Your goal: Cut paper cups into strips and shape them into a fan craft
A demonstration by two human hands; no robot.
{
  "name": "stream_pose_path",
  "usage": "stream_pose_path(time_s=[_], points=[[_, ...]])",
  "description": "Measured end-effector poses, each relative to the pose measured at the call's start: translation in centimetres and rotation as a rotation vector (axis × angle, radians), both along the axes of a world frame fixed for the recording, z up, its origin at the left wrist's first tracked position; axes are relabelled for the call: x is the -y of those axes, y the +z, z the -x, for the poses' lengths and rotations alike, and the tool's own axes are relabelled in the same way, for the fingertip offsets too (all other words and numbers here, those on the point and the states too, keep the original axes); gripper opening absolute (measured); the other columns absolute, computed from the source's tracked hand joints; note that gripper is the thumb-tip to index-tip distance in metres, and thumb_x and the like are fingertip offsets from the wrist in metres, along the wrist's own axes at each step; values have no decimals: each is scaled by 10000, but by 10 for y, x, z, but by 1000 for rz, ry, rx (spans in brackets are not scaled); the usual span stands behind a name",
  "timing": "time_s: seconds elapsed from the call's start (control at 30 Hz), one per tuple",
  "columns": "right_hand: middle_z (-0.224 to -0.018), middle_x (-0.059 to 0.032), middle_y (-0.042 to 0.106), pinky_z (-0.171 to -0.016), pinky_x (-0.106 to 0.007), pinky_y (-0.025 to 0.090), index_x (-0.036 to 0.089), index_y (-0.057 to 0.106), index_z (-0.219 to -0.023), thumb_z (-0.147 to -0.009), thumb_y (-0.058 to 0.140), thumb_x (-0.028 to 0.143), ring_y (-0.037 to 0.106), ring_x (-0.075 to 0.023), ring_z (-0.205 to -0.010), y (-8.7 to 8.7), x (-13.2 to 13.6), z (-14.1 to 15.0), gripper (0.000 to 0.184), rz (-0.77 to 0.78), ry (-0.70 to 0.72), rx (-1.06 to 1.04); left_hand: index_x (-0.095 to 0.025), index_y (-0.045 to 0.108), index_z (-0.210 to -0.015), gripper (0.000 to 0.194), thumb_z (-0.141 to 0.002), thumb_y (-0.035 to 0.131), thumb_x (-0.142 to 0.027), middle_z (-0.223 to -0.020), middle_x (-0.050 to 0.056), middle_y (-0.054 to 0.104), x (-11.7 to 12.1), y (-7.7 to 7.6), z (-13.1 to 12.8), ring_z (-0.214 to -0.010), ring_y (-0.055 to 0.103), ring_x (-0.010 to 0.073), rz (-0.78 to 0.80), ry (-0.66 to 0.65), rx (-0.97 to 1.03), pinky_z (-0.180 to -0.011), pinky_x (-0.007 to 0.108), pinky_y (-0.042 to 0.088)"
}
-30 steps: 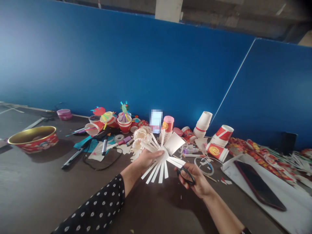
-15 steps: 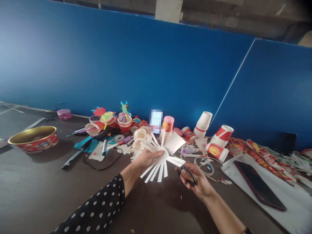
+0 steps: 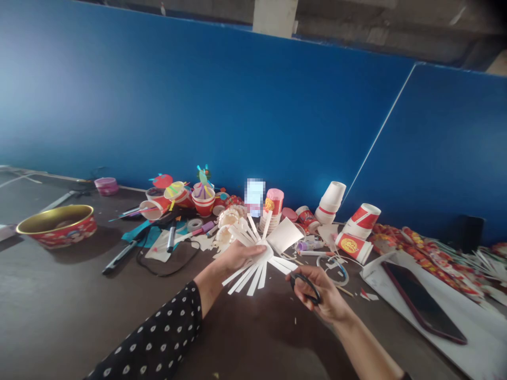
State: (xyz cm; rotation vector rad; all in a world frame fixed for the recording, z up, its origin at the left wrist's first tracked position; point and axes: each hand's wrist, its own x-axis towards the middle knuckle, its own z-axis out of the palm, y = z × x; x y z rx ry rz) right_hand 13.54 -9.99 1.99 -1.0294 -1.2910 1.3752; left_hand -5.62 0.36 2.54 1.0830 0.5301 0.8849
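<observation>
My left hand (image 3: 233, 257) is closed on a white paper cup (image 3: 261, 250) whose wall is cut into several long strips that fan outward; one wide uncut flap stands up at its right. Just to the right, my right hand (image 3: 320, 295) grips black-handled scissors (image 3: 304, 285), fingers through the loops, the blades pointing toward the cup's strips. Both hands hover above the dark table (image 3: 59, 301).
Behind the hands lie craft cups with coloured strips (image 3: 203, 198), stacked red-and-white paper cups (image 3: 331, 199), markers (image 3: 170, 237), tape and paper scraps. A gold-lined red bowl (image 3: 55, 224) sits at left. A dark phone (image 3: 420, 301) lies on a white sheet at right. Blue panels back the table.
My left hand has turned the cut cup slightly and lifted it a little; the strips swing leftward. My right hand with the scissors stays almost where it was.
</observation>
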Motion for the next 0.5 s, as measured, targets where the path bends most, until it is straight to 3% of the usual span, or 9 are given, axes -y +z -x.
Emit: stream_pose_path(time_s=[0.2,0.5], points=[[-466,34,524,-310,-137,195,116,626,-800,-636,712,485,343,-15,-331,2,1,-1,413,20,-3,8,-83,642,-759,306,-572,773,-287,-620,54,654,2,3,-1,-573,614,159,15,45,-18,-568,258,497],[-463,36,531,-304,-140,244,133,589,-735,-615,721,497,358,-29,-344,1,0,-2,405,20,4,8,-95,646,-820,322,-583,757,-284,-776,86,680,1,5,2,-721,635,200,-88,107,-160,-671,299,505]])
